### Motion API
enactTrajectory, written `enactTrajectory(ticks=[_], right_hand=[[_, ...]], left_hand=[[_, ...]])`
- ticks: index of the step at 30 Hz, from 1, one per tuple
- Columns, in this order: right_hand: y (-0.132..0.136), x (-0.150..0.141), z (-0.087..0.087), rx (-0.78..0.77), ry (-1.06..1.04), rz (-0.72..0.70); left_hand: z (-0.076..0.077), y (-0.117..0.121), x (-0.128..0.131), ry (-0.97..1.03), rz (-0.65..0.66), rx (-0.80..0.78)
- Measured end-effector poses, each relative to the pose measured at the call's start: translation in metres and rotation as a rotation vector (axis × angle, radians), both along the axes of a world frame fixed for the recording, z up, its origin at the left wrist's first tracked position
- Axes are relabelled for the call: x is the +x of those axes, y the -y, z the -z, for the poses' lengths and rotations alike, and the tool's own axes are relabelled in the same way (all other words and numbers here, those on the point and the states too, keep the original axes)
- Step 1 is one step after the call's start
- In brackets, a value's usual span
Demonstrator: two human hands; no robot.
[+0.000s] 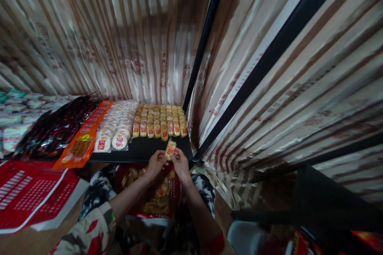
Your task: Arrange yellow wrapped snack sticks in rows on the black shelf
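Between the fingertips of both hands is a small yellow snack packet (pixel 170 149) with a red and orange label, tilted upright at the shelf's front edge. My left hand (pixel 157 164) pinches its lower left side. My right hand (pixel 180 163) grips it from the right, thumb on the front. Just beyond stand close rows of similar yellow packets (pixel 158 123) on the black shelf (pixel 119 156). Below my wrists, between my knees, a red basket (pixel 177 199) holds many loose golden packets (pixel 161 193).
Left of the rows lie clear bags of white round crackers (pixel 119 141), an orange snack bag (pixel 80 147), dark glossy packets (pixel 56 127) and white packages (pixel 18 131). A red basket (pixel 32 195) stands at lower left. Black frame bars (pixel 257 67) and pleated printed sheeting (pixel 119 28) enclose the shelf.
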State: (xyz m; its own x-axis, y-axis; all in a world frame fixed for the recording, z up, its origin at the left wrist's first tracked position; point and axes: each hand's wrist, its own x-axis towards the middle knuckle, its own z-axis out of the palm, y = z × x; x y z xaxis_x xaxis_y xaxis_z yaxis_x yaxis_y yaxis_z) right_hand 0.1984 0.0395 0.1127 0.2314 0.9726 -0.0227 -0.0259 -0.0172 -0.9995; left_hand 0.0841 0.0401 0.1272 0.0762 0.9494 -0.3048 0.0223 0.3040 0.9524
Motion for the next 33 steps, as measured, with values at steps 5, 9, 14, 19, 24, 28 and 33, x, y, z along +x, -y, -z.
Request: enactTrajectory(ticks=[5,9,14,19,24,28,33], right_hand=[[-0.033,0.015,0.003,-0.001,0.290,0.114],[-0.056,0.021,-0.001,0.040,0.443,0.194],[-0.072,0.016,0.000,0.110,0.397,0.233],[-0.081,0.011,0.004,0.103,0.449,0.199],[-0.084,0.009,0.011,0.138,0.498,0.188],[-0.078,0.006,0.018,0.230,0.689,0.184],[-0.072,0.003,0.020,0.234,0.867,0.193]], left_hand=[[0.005,-0.022,0.009,-0.300,-0.075,0.251],[0.004,-0.032,0.016,-0.355,-0.010,0.462],[0.005,-0.044,0.025,-0.228,0.051,0.470],[0.011,-0.055,0.028,-0.229,0.051,0.440],[0.016,-0.063,0.025,-0.243,0.042,0.433],[0.017,-0.064,0.022,-0.287,0.061,0.458],[0.014,-0.059,0.019,-0.397,-0.010,0.526]])
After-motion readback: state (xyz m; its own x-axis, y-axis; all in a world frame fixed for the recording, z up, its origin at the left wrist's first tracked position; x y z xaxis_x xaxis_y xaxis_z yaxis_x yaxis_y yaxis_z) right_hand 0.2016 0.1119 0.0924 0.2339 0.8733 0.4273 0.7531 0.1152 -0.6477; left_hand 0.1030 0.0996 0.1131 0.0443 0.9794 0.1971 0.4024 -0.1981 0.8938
